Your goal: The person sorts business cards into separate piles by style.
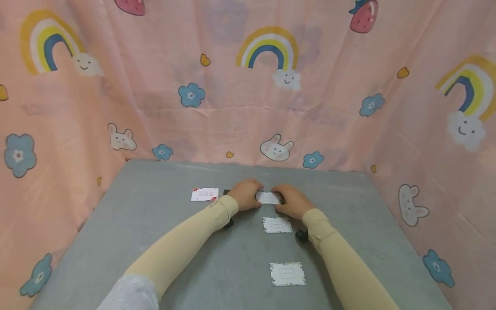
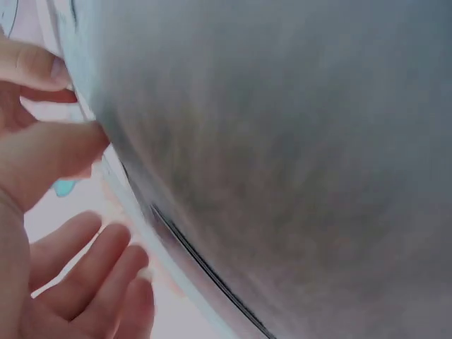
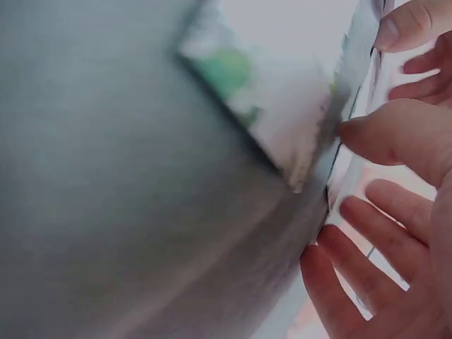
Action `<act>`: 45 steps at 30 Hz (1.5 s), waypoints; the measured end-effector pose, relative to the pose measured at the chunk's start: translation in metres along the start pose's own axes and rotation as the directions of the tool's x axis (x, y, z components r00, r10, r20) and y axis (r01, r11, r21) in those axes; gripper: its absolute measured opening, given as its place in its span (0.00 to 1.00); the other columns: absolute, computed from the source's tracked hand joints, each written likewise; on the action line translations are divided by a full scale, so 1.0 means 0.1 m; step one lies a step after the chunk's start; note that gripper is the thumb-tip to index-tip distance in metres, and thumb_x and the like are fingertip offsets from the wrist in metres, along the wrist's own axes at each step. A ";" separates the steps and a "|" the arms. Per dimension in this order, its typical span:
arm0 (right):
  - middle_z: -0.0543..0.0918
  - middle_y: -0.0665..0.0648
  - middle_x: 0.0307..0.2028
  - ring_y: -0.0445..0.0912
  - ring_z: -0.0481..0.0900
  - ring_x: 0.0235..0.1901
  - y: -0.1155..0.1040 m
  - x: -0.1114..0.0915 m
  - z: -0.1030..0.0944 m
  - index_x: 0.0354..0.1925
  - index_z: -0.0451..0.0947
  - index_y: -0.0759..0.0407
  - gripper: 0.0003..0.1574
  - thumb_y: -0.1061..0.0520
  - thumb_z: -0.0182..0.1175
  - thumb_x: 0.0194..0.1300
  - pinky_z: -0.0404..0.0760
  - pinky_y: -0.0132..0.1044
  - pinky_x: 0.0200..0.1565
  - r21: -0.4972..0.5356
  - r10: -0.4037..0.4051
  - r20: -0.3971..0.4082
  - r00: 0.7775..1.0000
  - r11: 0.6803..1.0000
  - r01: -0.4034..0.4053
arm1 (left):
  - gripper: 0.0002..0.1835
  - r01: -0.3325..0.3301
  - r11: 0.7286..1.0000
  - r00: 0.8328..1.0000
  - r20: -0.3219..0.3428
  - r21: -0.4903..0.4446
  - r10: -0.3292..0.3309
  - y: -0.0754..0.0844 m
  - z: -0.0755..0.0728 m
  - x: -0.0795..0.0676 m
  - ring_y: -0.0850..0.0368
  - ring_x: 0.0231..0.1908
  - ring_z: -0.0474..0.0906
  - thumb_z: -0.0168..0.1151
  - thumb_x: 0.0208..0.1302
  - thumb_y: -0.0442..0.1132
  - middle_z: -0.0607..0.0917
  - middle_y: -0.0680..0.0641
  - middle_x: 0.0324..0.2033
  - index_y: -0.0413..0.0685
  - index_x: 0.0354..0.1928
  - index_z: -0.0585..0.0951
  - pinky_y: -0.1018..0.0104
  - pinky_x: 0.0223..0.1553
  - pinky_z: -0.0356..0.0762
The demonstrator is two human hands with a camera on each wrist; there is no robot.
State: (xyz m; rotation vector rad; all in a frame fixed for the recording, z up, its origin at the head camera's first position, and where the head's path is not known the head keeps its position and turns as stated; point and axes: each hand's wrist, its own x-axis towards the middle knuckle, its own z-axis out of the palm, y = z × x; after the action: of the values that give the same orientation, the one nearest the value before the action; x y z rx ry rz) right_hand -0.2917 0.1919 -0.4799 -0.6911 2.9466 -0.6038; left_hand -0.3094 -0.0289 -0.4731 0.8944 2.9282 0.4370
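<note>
At the far middle of the table, both hands are at a small white card (image 1: 268,198) with a patterned border. My left hand (image 1: 245,195) holds its left end, thumb at the near side and fingers at the far side. The right hand (image 1: 293,201) holds the other end in the same way. In the left wrist view the left thumb (image 2: 74,145) is bent toward the card's edge, the fingers spread apart. The right wrist view shows the right thumb (image 3: 385,138) and spread fingers; a nearer leaf-bordered card (image 3: 282,78) looks blurred there.
Two more leaf-bordered white cards lie nearer, one at mid-table (image 1: 277,225) and one at the front (image 1: 288,274). A white card with red flowers (image 1: 204,194) lies left of the left hand. Beside it is a dark flat thing (image 1: 226,192), mostly hidden. Pink patterned cloth (image 1: 232,129) surrounds the grey table.
</note>
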 end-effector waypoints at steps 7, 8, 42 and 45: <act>0.77 0.61 0.64 0.58 0.73 0.66 0.08 -0.33 -0.06 0.68 0.72 0.59 0.39 0.51 0.70 0.62 0.71 0.57 0.66 0.044 -0.042 -0.043 0.998 0.998 0.044 | 0.39 -0.052 0.998 0.998 0.027 -0.022 0.053 0.26 0.03 -0.28 0.54 0.58 0.78 0.73 0.56 0.59 0.81 0.48 0.59 0.49 0.67 0.76 0.60 0.61 0.77; 0.78 0.60 0.63 0.58 0.74 0.65 0.08 -0.38 -0.07 0.67 0.73 0.59 0.39 0.51 0.72 0.60 0.72 0.56 0.65 0.033 -0.057 -0.045 0.997 0.998 0.058 | 0.40 -0.050 0.998 0.998 0.048 -0.027 0.051 0.31 0.03 -0.33 0.55 0.57 0.79 0.73 0.55 0.60 0.81 0.48 0.59 0.48 0.67 0.76 0.61 0.60 0.77; 0.82 0.57 0.58 0.52 0.80 0.57 -0.16 -0.47 -0.02 0.64 0.77 0.53 0.37 0.48 0.74 0.58 0.78 0.52 0.59 -0.058 -0.067 -0.017 0.998 0.996 0.066 | 0.33 -0.049 0.999 0.999 0.021 -0.004 0.049 0.28 -0.03 -0.42 0.57 0.53 0.81 0.72 0.57 0.50 0.84 0.50 0.56 0.48 0.64 0.78 0.62 0.55 0.80; 0.82 0.58 0.58 0.53 0.80 0.55 -0.15 -0.31 -0.03 0.64 0.76 0.54 0.36 0.48 0.73 0.59 0.78 0.53 0.57 -0.079 -0.053 -0.048 0.997 0.996 0.049 | 0.32 -0.021 0.999 1.000 0.010 -0.026 0.022 0.21 -0.09 -0.34 0.58 0.49 0.80 0.71 0.58 0.48 0.84 0.49 0.56 0.47 0.65 0.78 0.62 0.51 0.80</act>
State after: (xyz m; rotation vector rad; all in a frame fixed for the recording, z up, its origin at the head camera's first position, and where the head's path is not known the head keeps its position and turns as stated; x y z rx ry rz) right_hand -0.2578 0.1947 -0.4729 -0.7720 3.0211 -0.5201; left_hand -0.2712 -0.0335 -0.4600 0.9229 2.8996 0.4686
